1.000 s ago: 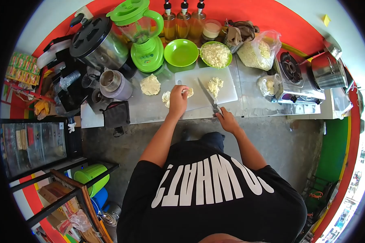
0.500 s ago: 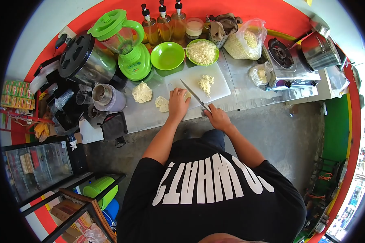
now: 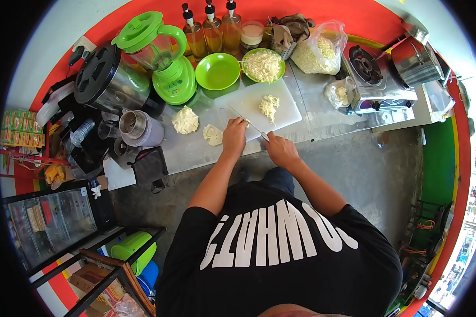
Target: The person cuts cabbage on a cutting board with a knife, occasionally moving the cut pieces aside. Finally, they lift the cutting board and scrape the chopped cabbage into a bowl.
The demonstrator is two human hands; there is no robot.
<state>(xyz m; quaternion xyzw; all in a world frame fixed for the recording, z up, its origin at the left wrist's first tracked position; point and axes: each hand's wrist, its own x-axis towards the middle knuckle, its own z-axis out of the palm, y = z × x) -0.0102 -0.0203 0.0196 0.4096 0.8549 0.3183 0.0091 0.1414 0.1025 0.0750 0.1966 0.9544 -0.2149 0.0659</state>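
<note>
Knife (image 3: 255,127), gripped by the right hand (image 3: 282,149) over smooth white cutting board (image 3: 288,103) beside tangled pale shreds (image 3: 269,108), is seen nearly edge-on, thin and straight; left hand (image 3: 234,137) curled near blade, its hold cannot be told.

Bowl (image 3: 217,72) and plate (image 3: 264,82) block the far side of the board (image 3: 288,111); the knife (image 3: 256,128) slants across its near left. Right of it, room to pass stretches over the table (image 3: 317,105) to the small bag (image 3: 340,93).

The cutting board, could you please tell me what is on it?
Pale shreds lie there, with the knife over the board; what lies under the left hand is covered.
</note>
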